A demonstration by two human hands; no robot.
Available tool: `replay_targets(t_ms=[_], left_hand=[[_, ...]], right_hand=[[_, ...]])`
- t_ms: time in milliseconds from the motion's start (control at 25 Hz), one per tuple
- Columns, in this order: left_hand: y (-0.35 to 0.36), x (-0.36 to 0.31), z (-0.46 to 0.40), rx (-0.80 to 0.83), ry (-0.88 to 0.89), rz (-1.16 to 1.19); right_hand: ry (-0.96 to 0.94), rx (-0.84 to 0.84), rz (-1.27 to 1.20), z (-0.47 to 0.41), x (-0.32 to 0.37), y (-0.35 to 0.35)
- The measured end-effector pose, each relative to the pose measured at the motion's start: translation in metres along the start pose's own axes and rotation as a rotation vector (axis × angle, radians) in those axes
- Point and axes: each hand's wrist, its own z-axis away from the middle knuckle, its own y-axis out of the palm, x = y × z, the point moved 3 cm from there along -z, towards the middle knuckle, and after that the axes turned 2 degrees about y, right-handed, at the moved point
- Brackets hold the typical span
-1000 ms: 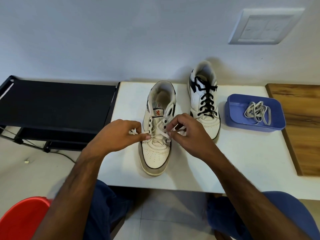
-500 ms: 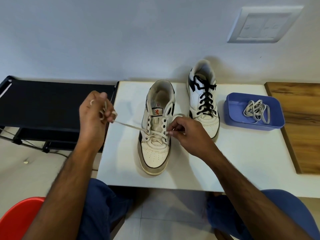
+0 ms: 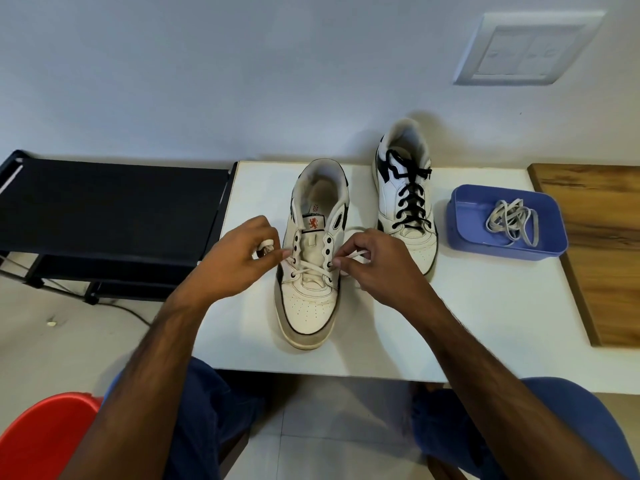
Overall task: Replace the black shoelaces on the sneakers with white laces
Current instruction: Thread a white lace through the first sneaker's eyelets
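Near sneaker: white lace half-threaded, both hands' fingers pinching its ends; next eyelet pair awaited.

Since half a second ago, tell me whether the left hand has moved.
Yes. The left hand has come back in from over the black rack to the near sneaker, where it pinches the white lace at the left eyelets.

A white tabletop carries 2 sneakers: the near sneaker at its middle and, just beyond to the right, the far sneaker with black laces. A blue tray sits near the right edge.
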Motion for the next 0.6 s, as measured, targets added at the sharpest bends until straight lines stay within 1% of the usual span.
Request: replay_targets(t_ms=[80,200,280,400,520,600], left_hand=[[0.000,-0.002,0.002,-0.004,-0.015,0.065],[0.000,-0.001,0.003,0.033,-0.071,0.172],[0.001,-0.001,0.004,0.064,-0.086,0.216],[0.002,-0.003,0.004,0.098,-0.067,0.231],[0.002,-0.005,0.005,0.138,-0.048,0.231],[0.003,-0.003,0.007,0.177,-0.072,0.227]], right_hand=[[0.027,0.026,-0.016,-0.002,-0.001,-0.001],[0.075,0.105,-0.035,-0.004,-0.003,-0.004],[0.090,0.122,-0.012,-0.004,-0.003,-0.009],[0.117,0.086,0.041,-0.001,0.001,-0.016],[0.136,0.001,0.192,0.004,0.008,-0.017],[0.143,-0.012,0.240,0.005,0.011,-0.014]])
